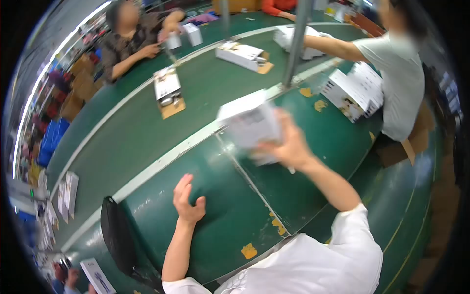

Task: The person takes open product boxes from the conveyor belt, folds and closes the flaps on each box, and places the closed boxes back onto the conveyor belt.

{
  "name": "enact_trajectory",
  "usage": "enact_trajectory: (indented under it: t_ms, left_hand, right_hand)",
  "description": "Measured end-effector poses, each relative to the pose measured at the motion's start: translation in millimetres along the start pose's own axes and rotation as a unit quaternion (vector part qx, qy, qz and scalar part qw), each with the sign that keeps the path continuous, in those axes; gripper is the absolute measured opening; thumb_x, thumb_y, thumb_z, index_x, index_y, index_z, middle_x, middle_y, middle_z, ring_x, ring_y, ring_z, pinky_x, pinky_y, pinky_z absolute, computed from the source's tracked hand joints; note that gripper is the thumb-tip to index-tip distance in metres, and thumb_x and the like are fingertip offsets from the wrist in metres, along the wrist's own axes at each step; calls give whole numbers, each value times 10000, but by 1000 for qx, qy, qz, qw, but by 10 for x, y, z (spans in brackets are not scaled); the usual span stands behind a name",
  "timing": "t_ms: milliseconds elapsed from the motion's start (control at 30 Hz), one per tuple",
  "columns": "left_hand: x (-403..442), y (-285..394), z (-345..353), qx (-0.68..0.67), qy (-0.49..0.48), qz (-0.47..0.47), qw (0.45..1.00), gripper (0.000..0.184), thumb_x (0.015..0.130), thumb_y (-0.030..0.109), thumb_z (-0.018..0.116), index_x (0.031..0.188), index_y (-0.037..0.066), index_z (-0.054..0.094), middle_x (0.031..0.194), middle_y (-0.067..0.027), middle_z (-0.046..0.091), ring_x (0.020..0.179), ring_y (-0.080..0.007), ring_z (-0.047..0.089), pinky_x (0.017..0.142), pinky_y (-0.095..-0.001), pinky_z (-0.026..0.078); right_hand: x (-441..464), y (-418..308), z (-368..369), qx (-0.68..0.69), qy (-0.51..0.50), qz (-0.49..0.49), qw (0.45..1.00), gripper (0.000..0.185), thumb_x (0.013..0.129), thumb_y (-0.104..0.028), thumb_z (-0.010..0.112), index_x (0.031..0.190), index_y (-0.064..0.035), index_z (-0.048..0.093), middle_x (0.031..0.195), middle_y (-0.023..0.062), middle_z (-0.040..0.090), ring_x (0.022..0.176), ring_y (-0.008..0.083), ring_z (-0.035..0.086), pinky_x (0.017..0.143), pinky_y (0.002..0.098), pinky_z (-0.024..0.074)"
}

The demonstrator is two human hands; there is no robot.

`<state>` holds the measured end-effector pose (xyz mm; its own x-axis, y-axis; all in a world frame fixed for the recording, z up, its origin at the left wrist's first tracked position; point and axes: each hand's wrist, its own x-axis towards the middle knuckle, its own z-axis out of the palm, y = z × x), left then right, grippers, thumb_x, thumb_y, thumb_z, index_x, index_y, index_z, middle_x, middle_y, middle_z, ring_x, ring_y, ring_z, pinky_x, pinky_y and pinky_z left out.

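Note:
My right hand [289, 144] grips a white printed box [249, 120] by its right side and lower edge. The box is held up over the green table, near the white rail beside the conveyor, and it is blurred by motion. My left hand [188, 201] hovers over the green table [161, 206] to the left, apart from the box. Its fingers are stretched and the thumb stands away from them, with nothing in it.
On the conveyor lie a printed box with an open flap [168, 88] and another open box [242, 55]. A black bag [116, 235] rests at left. A metal post [296, 49] rises beyond my right hand. A co-worker [401, 73] stands at right beside stacked cartons [352, 93].

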<state>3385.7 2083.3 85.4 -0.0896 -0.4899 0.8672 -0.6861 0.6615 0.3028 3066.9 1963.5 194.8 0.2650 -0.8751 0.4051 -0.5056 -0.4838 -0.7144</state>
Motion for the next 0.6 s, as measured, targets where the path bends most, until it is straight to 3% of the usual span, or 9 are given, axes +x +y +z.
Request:
enact_trajectory:
  t_ms: [100,200,233,267,300,400,500,567,600]
  left_hand:
    - [-26,-46,-87,6,-38,1,999,406,905,191,708,1239,41,534,1195,-190,672,1057,-361,681,892,-436,564]
    - [-71,-97,-203,14,-45,-9,999,359,908,182,703,1206,38,564,1165,-175,683,1025,-344,691,861,-420,571]
    - [-99,-109,-255,17,-52,-14,998,343,921,187,692,1201,36,565,1156,-177,685,1016,-344,693,855,-421,572]
    - [-102,-120,-275,22,-53,-17,998,322,911,183,697,1177,42,582,1147,-160,690,1002,-329,697,849,-415,574]
    - [-112,-118,-301,32,-53,-23,998,301,902,179,703,1152,48,598,1138,-143,696,989,-315,701,842,-410,577]
    - [-149,-117,-465,26,-47,-26,998,284,860,162,723,1105,60,621,1129,-115,688,986,-292,696,837,-401,575]
    - [-158,-100,-535,24,-41,-27,999,279,846,170,730,1080,65,618,1109,-89,676,989,-279,684,841,-390,564]
    - [-190,-108,-657,23,-38,-33,998,278,846,177,729,1072,65,613,1095,-84,672,982,-276,678,828,-386,557]
    - [-210,-107,-706,16,-36,-33,999,277,847,180,729,1069,66,610,1088,-81,671,979,-275,675,822,-384,553]
  right_hand:
    - [175,388,-673,-217,70,-9,974,797,777,-299,827,1433,-50,451,1275,208,587,1158,386,595,971,449,489]
    - [145,977,-1157,-472,21,41,880,803,757,-200,816,1448,-26,446,1296,210,572,1246,412,513,1023,469,438]
    - [87,1396,-1317,-534,3,-22,845,838,741,-186,827,1455,-2,429,1325,218,561,1250,410,509,1049,467,428]
    - [114,1561,-1381,-517,7,33,855,841,727,-160,831,1449,15,436,1380,232,536,1274,409,500,1076,461,415]
    - [116,1871,-1530,-561,26,-35,827,824,719,-143,830,1437,21,460,1407,235,529,1320,407,478,1111,451,394]
    - [278,2473,-1704,-563,13,-57,824,747,772,-94,773,1442,25,463,1472,233,487,1383,389,433,1169,431,339]
    - [434,2350,-1674,-586,13,0,810,775,811,-149,756,1482,24,409,1464,229,495,1358,403,453,1151,447,353]
    - [441,2318,-1623,-622,22,-12,782,751,843,-182,738,1487,18,408,1451,231,505,1334,408,477,1137,461,364]
    - [491,2275,-1451,-603,46,-50,795,727,856,-187,727,1481,18,417,1441,236,514,1327,409,484,1136,462,364]
